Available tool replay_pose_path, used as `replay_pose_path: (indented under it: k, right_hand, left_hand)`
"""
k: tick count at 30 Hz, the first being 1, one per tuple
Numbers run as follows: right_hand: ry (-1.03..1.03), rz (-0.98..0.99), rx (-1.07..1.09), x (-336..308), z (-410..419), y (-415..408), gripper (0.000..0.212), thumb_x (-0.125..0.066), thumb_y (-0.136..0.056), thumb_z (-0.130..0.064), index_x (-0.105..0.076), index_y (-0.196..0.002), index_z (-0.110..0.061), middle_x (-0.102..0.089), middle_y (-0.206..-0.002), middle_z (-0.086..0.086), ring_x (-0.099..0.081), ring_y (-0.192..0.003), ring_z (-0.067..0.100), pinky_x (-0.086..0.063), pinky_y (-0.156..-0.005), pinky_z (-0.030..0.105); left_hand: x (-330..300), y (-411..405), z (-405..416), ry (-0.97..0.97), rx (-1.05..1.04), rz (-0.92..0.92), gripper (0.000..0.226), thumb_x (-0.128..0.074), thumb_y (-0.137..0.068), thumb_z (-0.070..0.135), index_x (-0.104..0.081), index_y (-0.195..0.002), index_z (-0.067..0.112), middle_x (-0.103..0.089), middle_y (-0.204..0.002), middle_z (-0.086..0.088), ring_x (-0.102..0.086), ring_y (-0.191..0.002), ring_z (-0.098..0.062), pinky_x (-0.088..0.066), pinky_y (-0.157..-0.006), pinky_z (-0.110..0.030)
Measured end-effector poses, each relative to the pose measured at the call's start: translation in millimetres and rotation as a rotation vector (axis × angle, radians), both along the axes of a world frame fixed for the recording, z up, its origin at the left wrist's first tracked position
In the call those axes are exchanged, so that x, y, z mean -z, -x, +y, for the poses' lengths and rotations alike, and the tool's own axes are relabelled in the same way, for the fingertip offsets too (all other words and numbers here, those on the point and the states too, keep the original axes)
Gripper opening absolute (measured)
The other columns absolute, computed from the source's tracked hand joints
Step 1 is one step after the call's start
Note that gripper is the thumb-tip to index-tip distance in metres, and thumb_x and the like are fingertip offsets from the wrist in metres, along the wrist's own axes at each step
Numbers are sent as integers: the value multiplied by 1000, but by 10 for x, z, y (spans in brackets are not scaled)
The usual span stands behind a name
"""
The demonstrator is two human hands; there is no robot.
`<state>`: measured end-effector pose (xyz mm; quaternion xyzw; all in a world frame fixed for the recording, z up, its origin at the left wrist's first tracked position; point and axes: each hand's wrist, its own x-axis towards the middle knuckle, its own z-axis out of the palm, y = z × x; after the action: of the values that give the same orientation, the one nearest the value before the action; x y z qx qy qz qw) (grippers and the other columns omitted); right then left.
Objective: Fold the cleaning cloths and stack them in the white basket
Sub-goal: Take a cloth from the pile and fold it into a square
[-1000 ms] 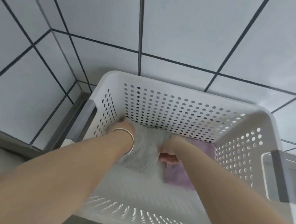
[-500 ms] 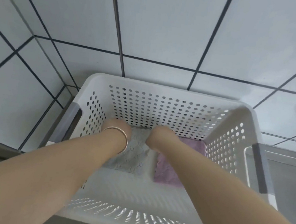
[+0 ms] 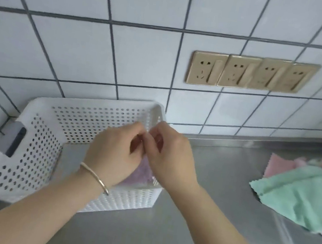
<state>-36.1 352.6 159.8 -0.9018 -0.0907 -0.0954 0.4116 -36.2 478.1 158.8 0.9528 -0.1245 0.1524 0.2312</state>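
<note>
The white perforated basket [image 3: 31, 157] stands on the steel counter in the corner by the tiled wall. A folded purple cloth [image 3: 142, 173] lies inside it at the right, mostly hidden by my hands. Both hands hover over the right part of the basket. My left hand [image 3: 113, 152], with a bracelet on its wrist, and my right hand [image 3: 171, 157] have curled fingers, and their fingertips meet. No cloth shows in either hand. At the far right a green cloth [image 3: 301, 197] lies spread on top of pink cloths [image 3: 277, 164].
The steel counter [image 3: 159, 236] runs from the basket to the cloth pile. A row of gold wall sockets [image 3: 251, 72] sits on the tiled wall above it. The basket has a grey handle [image 3: 15, 142] at its left end.
Both hands have come up out of the basket, off the grey and purple cloths on its floor, and moved right. The view has swung up and to the right, showing the sockets and the cloth pile.
</note>
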Motion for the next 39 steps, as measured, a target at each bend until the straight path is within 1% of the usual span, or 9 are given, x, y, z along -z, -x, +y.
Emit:
replay_pose_path:
  k: [5, 8, 13, 16, 18, 22, 27, 32, 39]
  right_hand:
    - [52, -266, 258, 316, -981, 587, 19, -51, -84, -35, -53, -72, -21, -61, -66, -9, -53, -52, 12, -41, -43, 26]
    - [97, -258, 363, 535, -1690, 895, 22, -48, -83, -37, -54, -71, -19, -59, -63, -9, -51, -50, 10, -38, -43, 26]
    - [155, -57, 415, 941, -2767, 1304, 34, -39, -81, -47, -57, -76, -18, -64, -70, -6, -58, -61, 17, -35, -50, 26]
    - [207, 126, 406, 1220, -3372, 1454, 22, -46, -86, -39, -58, -86, -20, -65, -83, -7, -60, -73, 18, -38, -58, 27]
    - [230, 256, 383, 1383, -3669, 1515, 15, -48, -88, -31, -59, -93, -23, -61, -88, -12, -60, -79, 17, -40, -64, 26]
    - [231, 465, 363, 1638, -4170, 1538, 17, -47, -89, -29, -60, -99, -27, -51, -88, -16, -60, -87, 15, -37, -64, 24]
    - [220, 532, 308, 1825, -4436, 1402, 17, -45, -89, -28, -59, -100, -27, -51, -89, -16, -55, -77, 12, -42, -69, 26]
    - [213, 533, 276, 1912, -4532, 1244, 16, -45, -90, -29, -59, -96, -24, -44, -74, -18, -46, -71, 11, -40, -68, 26]
    - [196, 557, 221, 1922, -4614, 1093, 17, -45, -90, -28, -60, -96, -24, -58, -92, -14, -58, -79, 11, -45, -70, 24]
  left_hand:
    - [283, 368, -1059, 172, 206, 45, 29, -37, -72, 43, -55, -77, 20, -56, -54, 4, -58, -52, -24, -47, -45, -35]
    - [505, 570, -1770, 162, 295, 73, 35, -34, -71, 45, -59, -78, 21, -64, -62, 0, -61, -59, -29, -48, -48, -36]
    - [856, 787, -2830, 58, 393, 307, 20, -48, -83, 34, -61, -88, 21, -68, -79, -4, -63, -78, -28, -40, -59, -33]
    - [1085, 829, -3411, -46, 422, 453, 18, -47, -85, 33, -61, -92, 24, -68, -88, 1, -63, -85, -23, -39, -59, -27]
    - [1279, 800, -3650, -20, 352, 579, 10, -50, -88, 27, -60, -86, 28, -66, -85, 8, -62, -83, -17, -39, -60, -21]
    - [1687, 590, -3948, 131, 118, 772, 24, -54, -85, 21, -53, -65, 35, -63, -77, 13, -63, -80, -15, -51, -75, -27]
    - [1941, 138, -4144, 65, -10, 702, 11, -53, -87, 24, -63, -91, 27, -67, -102, 6, -62, -94, -16, -48, -82, -27]
    - [2152, -218, -4378, -27, -111, 639, 35, -58, -85, 39, -56, -118, 25, -52, -120, -3, -49, -115, -22, -43, -95, -33]
    - [2204, -283, -4534, -200, -66, 512, 18, -58, -85, 40, -64, -97, 28, -52, -113, 3, -44, -114, -20, -41, -88, -30]
